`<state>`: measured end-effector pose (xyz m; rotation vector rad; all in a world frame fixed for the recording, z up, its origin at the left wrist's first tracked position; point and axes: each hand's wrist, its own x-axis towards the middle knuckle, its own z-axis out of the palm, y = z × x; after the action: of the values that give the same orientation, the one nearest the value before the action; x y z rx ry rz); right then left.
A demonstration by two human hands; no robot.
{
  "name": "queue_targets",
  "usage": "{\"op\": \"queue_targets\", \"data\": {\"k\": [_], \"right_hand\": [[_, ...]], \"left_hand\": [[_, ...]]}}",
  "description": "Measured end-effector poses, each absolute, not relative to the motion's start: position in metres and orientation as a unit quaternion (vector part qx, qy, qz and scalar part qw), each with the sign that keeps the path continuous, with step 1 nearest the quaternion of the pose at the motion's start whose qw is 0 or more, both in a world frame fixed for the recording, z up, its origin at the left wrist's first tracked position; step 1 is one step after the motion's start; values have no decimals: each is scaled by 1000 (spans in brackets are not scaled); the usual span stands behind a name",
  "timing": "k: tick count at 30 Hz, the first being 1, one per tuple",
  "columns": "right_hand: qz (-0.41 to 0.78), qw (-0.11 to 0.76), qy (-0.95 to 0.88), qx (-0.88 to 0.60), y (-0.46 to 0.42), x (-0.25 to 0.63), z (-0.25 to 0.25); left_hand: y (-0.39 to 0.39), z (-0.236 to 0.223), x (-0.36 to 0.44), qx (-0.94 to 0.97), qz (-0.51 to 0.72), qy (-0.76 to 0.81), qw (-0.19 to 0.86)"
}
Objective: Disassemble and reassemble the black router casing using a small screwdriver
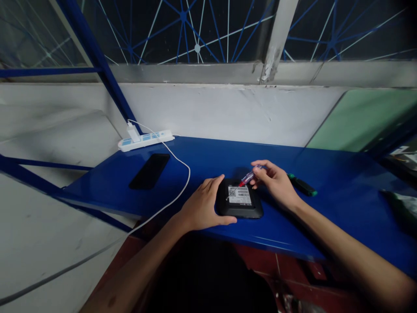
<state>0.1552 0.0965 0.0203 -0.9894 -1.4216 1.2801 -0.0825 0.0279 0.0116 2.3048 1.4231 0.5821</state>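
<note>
A flat black device (239,211) with rounded corners and a white printed label (243,195) lies on the blue table. My left hand (203,204) grips its left side, thumb along the near edge and fingers at the far edge. In my right hand (272,180) is a screwdriver (248,177) with a clear handle and a red collar. The thin shaft slants down to the left over the label, its tip near the label's left edge. Whether the tip touches the device I cannot tell.
Behind my right hand lies a green and black tool handle (302,184). A black phone (150,171) rests on the left, near a white power strip (146,140) with a plugged-in charger. Its white cable (176,198) runs across the table and over the near edge. A wall borders the back.
</note>
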Motion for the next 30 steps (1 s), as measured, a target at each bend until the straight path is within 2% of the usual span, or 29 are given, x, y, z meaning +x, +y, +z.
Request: {"op": "queue_targets", "data": {"k": [30], "right_hand": [[495,464,-604,-418,101,158,19]], "left_hand": [[29,9,-83,826,206,498,164]]}}
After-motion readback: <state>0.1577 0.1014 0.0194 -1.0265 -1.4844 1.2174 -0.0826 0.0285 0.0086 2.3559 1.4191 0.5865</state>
